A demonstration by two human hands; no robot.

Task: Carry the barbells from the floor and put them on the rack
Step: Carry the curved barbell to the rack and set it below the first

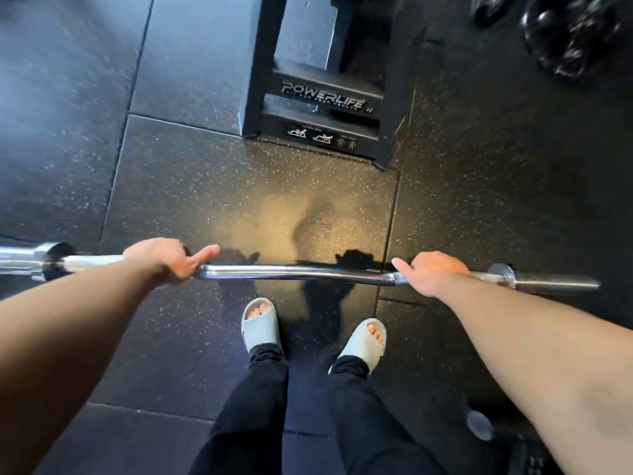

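I have both hands wrapped around the chrome barbell [294, 271], my left hand [168, 260] clenched on it near one collar and my right hand [432, 271] clenched near the other, thumbs pointing inward along the shaft. The bar hangs level between them, above the speckled rubber floor [191, 186], with my feet in pale slides [261, 323] just below it. Beyond my hands stands a black frame [322, 97] lettered POWERLIFE.
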